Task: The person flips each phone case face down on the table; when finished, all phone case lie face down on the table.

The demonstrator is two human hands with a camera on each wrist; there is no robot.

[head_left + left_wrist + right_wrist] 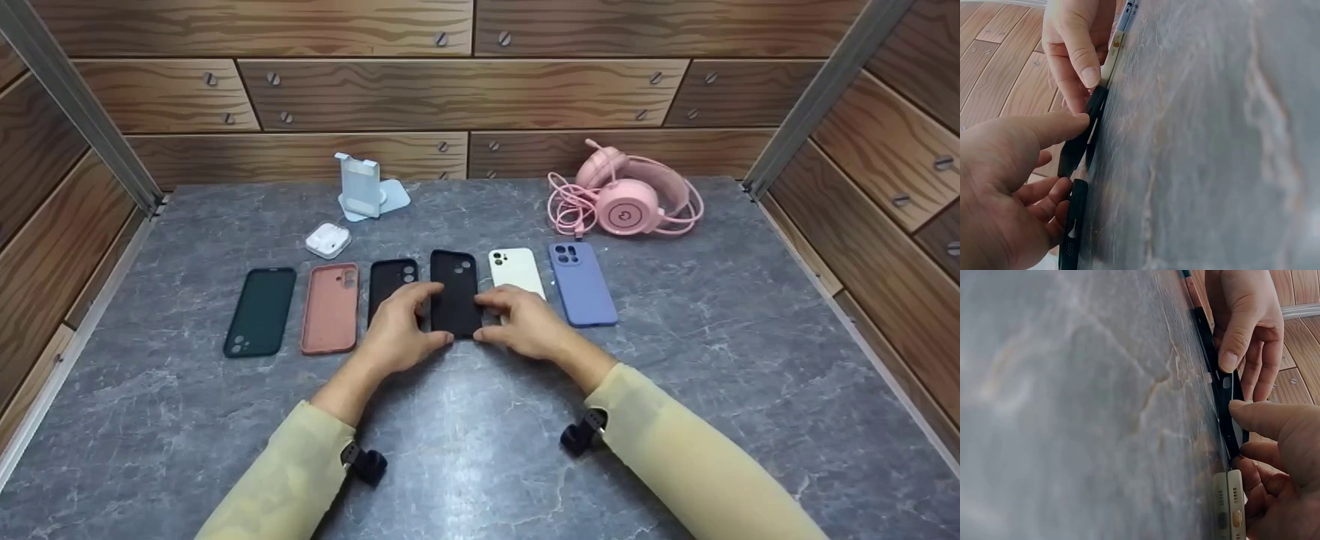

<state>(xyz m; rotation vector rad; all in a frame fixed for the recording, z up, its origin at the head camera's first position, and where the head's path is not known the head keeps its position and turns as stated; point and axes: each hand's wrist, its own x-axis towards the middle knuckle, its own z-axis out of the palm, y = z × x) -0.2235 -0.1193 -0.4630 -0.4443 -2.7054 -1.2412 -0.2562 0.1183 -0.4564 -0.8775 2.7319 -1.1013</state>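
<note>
Both hands grip a black phone case [454, 296] in the middle of the row, its inner side facing up and its camera cutout at the far end. My left hand [397, 326] has its thumb at the near left corner and fingers along the left edge, overlapping a second black case [391, 274]. On the other side, my right hand [529, 321] holds the near right corner and right edge, partly covering a white phone [517, 268]. In the left wrist view, the held case [1081, 139] looks tilted, one edge up off the table.
Left in the row lie a dark green case [260, 311] and a pink case [330, 309]; a blue-violet phone case [586, 289] lies at right. Behind them are boxed earphones [328, 240], a light blue phone stand [361, 187] and pink headphones [626, 202] with a coiled cable. Wood-patterned walls enclose the grey table.
</note>
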